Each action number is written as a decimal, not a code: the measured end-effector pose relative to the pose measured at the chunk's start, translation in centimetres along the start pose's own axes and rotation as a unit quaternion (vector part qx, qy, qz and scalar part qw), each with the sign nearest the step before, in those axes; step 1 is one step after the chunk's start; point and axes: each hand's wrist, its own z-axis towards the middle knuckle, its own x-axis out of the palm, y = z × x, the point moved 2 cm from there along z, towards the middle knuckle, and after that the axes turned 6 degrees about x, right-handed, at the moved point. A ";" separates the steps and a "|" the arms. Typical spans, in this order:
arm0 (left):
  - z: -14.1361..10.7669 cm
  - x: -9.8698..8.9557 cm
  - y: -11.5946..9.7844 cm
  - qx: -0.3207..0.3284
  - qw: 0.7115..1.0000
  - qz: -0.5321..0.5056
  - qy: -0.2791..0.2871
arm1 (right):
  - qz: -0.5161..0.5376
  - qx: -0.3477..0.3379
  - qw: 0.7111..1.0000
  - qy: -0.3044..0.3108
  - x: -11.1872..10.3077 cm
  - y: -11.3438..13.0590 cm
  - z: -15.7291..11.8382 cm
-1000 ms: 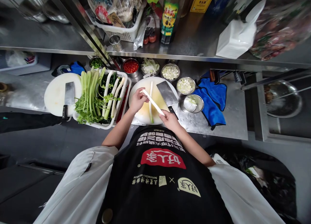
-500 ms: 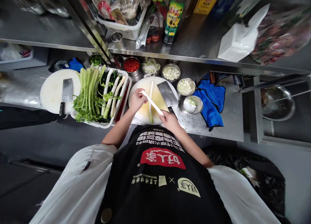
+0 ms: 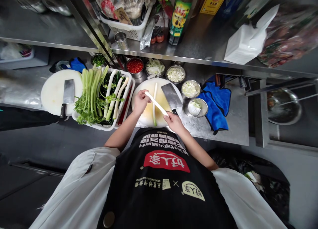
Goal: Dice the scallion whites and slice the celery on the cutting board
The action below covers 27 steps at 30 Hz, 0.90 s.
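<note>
Between my two hands a white scallion stalk [image 3: 157, 104] slants above the round cutting board [image 3: 144, 114]. My left hand [image 3: 141, 101] pinches its upper left end, and my right hand [image 3: 174, 121] is closed around its lower right end. Beneath it a second scallion [image 3: 154, 113], white with a green tip, lies lengthwise on the board. A cleaver [image 3: 172, 95] rests on the board's right side, its handle partly behind my right hand. To the left stands a white basket [image 3: 119, 123] of celery [image 3: 90, 89] and more scallions [image 3: 116, 101].
Behind the board are metal bowls of chopped red chilies [image 3: 134, 66], sliced scallion [image 3: 154, 68] and diced white pieces [image 3: 175, 74]. Blue gloves [image 3: 216, 104] lie at right. Another board [image 3: 49, 93] with a cleaver [image 3: 69, 91] sits at far left. A steel shelf [image 3: 198, 50] overhangs the back.
Almost nothing differs. Both hands keep hold of the same scallion at nearly the same place, and the view has shifted very slightly.
</note>
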 end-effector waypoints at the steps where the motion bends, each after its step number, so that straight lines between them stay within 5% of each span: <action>1: -0.1 0.0 0.0 0.002 1.000 -0.002 -0.001 | 0.024 0.000 1.000 -0.007 0.2 -0.1 0.1; 6: -0.5 0.3 -0.5 0.011 1.000 -0.015 -0.001 | 0.200 0.024 0.977 -0.064 0.5 -1.2 0.7; 10: -0.5 0.7 -0.6 0.020 1.000 -0.015 0.000 | 0.214 0.043 0.974 -0.069 -0.3 -1.7 0.9; 16: -0.5 0.8 -0.6 0.022 1.000 0.011 -0.006 | 0.226 0.047 0.972 0.041 -1.0 -1.1 1.0; 22: -1.1 1.3 -0.3 0.001 0.998 -0.051 0.030 | 0.355 0.084 0.913 0.184 -0.5 -0.3 0.1; 27: -1.2 1.5 -0.3 -0.025 0.997 -0.064 0.023 | 0.422 0.129 0.865 0.238 0.5 -0.1 -0.5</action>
